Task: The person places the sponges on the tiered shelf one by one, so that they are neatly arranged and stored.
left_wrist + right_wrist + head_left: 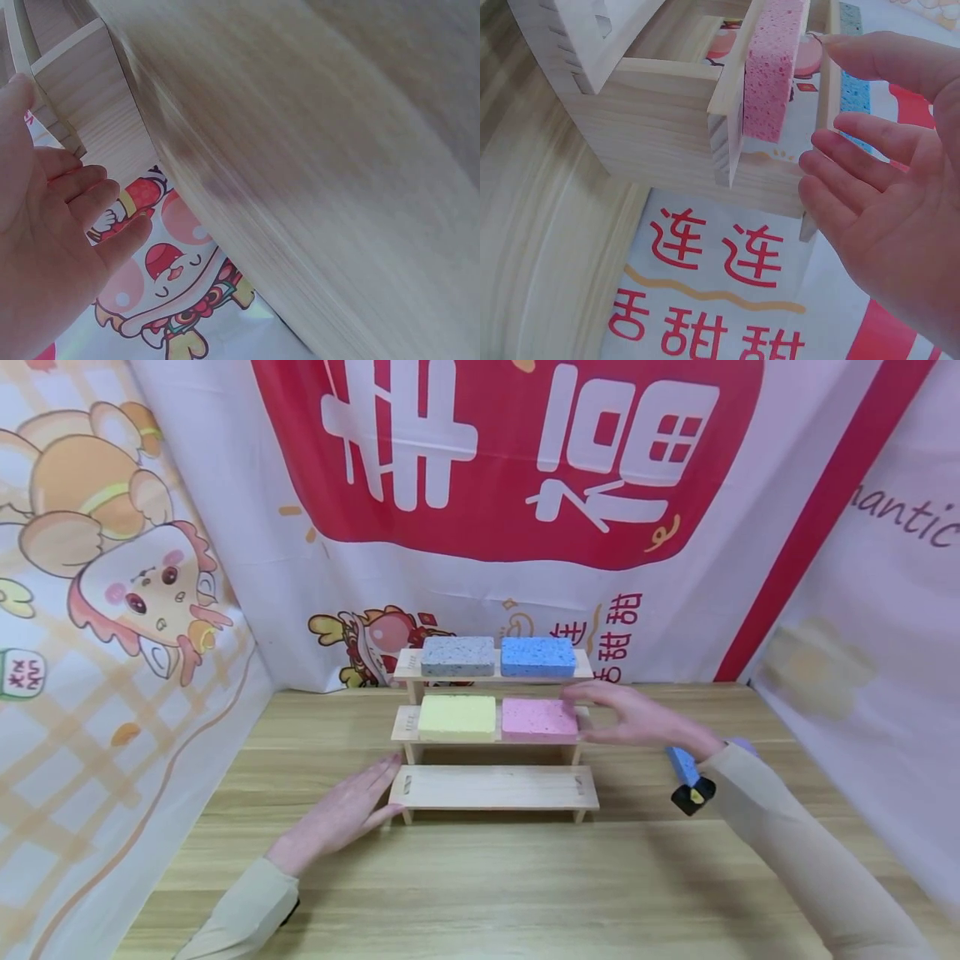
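Observation:
A three-tier wooden stand (495, 787) bears rectangular sponges on its upper two tiers. On the top tier sit a grey sponge (458, 657) and a blue sponge (537, 657). The middle tier carries a yellow sponge (457, 717) beside a pink sponge (539, 718); the lowest tier is bare. My left hand (341, 814) lies at the stand's left end, its extended fingers at the lowest board's edge. At the right end of the middle tier is my right hand (633, 717), fingers relaxed and thumb apart, next to the pink sponge (769, 82).
To the right, another blue sponge (681, 766) lies on the wooden table (510, 893), partly covered by the right sleeve. A purple thing (744, 745) shows behind that sleeve. Printed cloth (262, 602) hangs along the back and both sides.

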The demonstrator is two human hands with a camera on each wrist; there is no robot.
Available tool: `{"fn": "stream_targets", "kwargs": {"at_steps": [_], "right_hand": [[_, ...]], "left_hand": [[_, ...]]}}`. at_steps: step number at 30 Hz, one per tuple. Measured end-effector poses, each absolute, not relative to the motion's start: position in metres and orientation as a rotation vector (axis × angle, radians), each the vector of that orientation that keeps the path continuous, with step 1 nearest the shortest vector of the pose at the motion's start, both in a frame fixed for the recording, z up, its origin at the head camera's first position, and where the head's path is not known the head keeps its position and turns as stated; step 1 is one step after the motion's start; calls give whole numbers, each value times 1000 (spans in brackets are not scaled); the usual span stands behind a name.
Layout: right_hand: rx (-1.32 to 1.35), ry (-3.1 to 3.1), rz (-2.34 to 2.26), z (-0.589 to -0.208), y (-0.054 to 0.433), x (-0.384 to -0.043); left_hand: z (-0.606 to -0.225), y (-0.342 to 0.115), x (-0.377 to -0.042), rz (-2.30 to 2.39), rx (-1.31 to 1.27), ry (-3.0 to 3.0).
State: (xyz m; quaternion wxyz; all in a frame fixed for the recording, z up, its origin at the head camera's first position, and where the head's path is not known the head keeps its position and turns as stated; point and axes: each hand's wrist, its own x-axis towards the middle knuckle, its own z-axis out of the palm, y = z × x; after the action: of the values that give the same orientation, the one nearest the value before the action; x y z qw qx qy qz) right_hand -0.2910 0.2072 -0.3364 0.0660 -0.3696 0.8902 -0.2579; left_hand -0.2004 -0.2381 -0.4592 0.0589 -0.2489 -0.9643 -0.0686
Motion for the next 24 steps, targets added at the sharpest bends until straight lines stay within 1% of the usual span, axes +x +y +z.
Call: {"fn": "stream_targets", "kwargs": {"at_steps": [7,19,24], "right_hand": [[-1070,2708,-849,-339,223,-283],[-952,2801,-977,-354,259,-268],[-869,2878,-1006,-358,274,-261]], "left_hand": [[-460,-240,-200,-204,-758,-2914],[-459,-240,-200,-207,-767,-2913],[-459,-239,-201,-209,-775,-2905]]}}
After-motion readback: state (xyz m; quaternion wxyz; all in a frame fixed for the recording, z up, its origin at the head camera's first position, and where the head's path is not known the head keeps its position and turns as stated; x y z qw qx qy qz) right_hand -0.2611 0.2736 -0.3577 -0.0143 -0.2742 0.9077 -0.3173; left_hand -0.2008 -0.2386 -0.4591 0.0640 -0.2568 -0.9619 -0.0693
